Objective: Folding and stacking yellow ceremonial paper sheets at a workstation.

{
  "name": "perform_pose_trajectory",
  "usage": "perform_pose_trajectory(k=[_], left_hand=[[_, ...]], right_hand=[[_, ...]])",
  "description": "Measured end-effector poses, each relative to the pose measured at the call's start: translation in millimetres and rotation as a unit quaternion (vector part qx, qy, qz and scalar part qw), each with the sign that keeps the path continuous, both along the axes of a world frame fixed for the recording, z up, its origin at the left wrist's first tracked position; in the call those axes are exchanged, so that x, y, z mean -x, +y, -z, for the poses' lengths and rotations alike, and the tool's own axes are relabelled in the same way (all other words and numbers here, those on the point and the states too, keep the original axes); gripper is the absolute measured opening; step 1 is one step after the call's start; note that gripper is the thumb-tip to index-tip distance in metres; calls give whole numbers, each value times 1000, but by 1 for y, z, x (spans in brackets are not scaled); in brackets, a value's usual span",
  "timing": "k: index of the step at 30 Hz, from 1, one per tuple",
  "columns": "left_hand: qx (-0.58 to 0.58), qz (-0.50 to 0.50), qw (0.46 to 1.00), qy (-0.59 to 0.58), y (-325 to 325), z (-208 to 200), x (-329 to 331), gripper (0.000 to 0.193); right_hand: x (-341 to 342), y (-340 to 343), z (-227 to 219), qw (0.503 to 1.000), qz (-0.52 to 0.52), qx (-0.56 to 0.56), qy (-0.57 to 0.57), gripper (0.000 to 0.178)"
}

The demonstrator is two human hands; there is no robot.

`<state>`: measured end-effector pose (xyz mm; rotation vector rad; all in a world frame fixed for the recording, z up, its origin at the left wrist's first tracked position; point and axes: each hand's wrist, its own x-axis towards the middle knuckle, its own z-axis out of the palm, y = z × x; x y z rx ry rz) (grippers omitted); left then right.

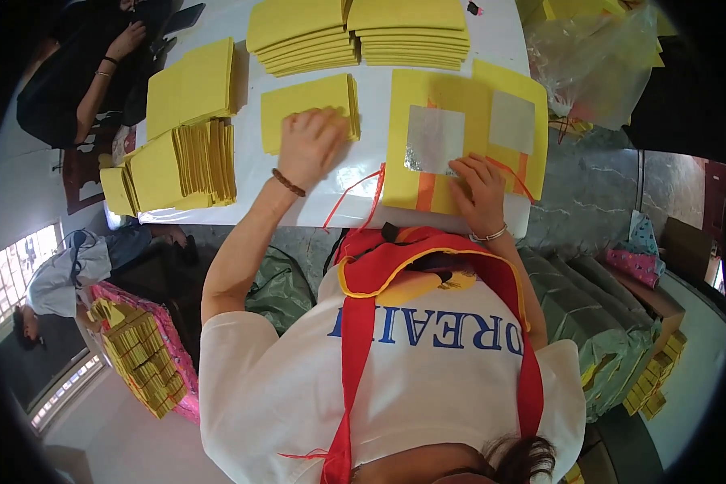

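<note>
On the white table [355,187], my left hand [315,145] is curled over the right part of a small stack of folded yellow paper [281,109]. Its fingertips are hidden, so whatever they pinch does not show. My right hand [482,189] rests on a large yellow sheet [407,87] bearing a silver rectangle [434,139] and an orange stripe, its fingers stretched out and the thumb apart. A second yellow sheet [532,105] with a silver patch lies partly under the first. A red-orange string [377,198] trails at the table's near edge.
Thick yellow paper stacks [298,28] fill the far side, with more bundles [206,165] at left. A clear plastic bag [593,68] hangs at the right corner. Another person's hand [127,40] is at the far left. Green sacks [573,323] stand beside me.
</note>
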<state>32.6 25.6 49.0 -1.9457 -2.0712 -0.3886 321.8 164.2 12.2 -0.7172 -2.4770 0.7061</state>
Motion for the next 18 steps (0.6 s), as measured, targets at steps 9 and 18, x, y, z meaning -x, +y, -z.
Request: perform_pose_trajectory(k=[9, 18], left_hand=[[78, 248, 957, -129, 7, 9, -93, 38], [121, 238, 912, -311, 15, 15, -80, 12]], right_hand=[[1, 1, 3, 1000, 8, 23, 9, 24], [-8, 12, 2, 930, 8, 351, 107, 45]])
